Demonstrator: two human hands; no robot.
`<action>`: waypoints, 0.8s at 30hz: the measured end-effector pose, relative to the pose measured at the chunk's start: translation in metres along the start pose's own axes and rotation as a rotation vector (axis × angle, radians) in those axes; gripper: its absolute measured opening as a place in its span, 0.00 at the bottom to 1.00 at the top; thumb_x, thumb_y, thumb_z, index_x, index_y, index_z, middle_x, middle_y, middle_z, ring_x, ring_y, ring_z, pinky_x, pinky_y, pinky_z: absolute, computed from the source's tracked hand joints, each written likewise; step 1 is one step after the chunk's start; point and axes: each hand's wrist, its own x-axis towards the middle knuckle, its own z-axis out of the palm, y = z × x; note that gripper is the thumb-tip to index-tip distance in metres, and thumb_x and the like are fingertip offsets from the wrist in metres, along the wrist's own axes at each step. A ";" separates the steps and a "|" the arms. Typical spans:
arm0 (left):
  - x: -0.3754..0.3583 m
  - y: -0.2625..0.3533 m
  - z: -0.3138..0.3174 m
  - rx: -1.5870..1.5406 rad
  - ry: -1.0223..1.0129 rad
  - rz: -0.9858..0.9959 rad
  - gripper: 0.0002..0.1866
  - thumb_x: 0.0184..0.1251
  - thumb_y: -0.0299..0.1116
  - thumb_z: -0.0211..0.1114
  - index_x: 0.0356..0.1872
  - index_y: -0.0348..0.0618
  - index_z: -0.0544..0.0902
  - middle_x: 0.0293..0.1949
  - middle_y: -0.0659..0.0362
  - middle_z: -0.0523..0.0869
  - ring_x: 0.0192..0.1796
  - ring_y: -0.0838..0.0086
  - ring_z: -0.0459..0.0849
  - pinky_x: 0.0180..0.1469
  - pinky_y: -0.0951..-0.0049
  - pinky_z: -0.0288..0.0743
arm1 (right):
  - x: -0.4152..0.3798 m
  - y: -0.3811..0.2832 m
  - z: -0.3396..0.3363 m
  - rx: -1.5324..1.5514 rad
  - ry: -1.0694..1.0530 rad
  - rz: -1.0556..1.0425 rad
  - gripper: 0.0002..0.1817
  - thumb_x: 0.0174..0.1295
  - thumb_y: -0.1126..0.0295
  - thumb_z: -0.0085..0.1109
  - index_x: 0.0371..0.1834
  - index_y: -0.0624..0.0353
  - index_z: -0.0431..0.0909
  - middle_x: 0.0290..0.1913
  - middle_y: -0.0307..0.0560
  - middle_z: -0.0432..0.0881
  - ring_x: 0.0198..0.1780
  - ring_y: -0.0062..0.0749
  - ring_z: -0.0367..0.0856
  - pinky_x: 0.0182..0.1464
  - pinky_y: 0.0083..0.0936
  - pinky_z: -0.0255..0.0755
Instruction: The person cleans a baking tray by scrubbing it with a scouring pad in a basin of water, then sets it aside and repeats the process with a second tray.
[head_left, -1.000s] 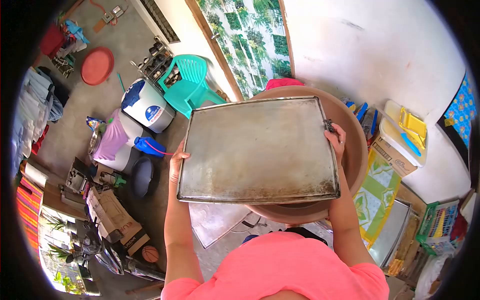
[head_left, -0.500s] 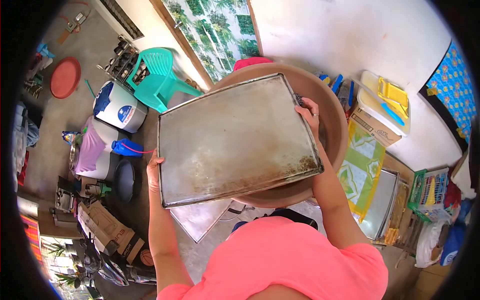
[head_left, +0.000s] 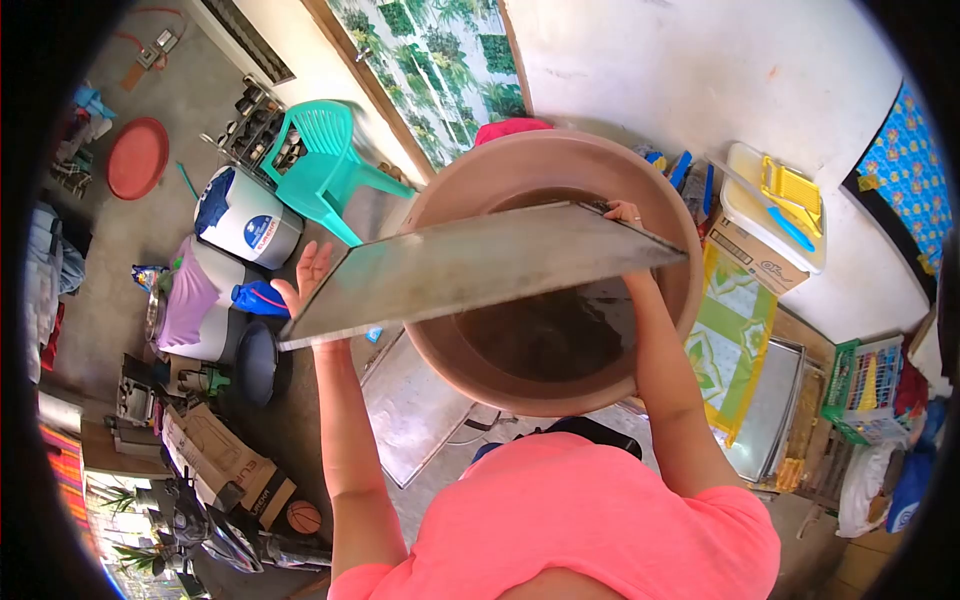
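A large rectangular metal baking tray is tilted steeply over a big brown plastic basin, with dark water in its bottom. My right hand grips the tray's far right edge, partly hidden behind it; a small dark clump, like a scouring pad, shows beside the fingers. At the tray's left end, my left hand has its fingers spread and raised, with the palm against the edge. Another flat metal tray lies on the floor below the basin's left side.
A green plastic chair stands behind, left of the basin. Left are a white tub and a black pan. To the right, a cardboard box carries a white container, near a patterned cloth and a crate.
The tray has turned from facing me broadly to a steep slant, uncovering the basin's water. My left hand's fingers have opened from their grip on the edge; my right hand keeps hold.
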 end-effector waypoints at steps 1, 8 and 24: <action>0.004 0.000 0.005 0.104 -0.034 0.040 0.46 0.67 0.73 0.33 0.66 0.38 0.65 0.56 0.53 0.75 0.58 0.65 0.75 0.65 0.62 0.62 | 0.001 -0.008 -0.003 -0.063 -0.010 0.012 0.08 0.54 0.74 0.60 0.35 0.62 0.73 0.45 0.48 0.74 0.50 0.35 0.73 0.54 0.30 0.67; 0.041 0.001 0.060 0.919 0.072 0.352 0.34 0.69 0.54 0.57 0.60 0.30 0.68 0.49 0.52 0.79 0.52 0.69 0.76 0.58 0.71 0.66 | -0.002 -0.003 -0.009 0.063 -0.033 0.529 0.23 0.61 0.56 0.63 0.50 0.64 0.77 0.45 0.57 0.83 0.47 0.48 0.81 0.51 0.34 0.71; 0.077 -0.062 -0.017 1.205 0.127 0.023 0.23 0.61 0.32 0.63 0.56 0.32 0.75 0.49 0.44 0.84 0.51 0.60 0.82 0.55 0.65 0.72 | -0.045 0.025 0.028 -0.492 -0.930 0.909 0.51 0.55 0.25 0.45 0.51 0.72 0.79 0.53 0.66 0.80 0.57 0.55 0.78 0.57 0.41 0.70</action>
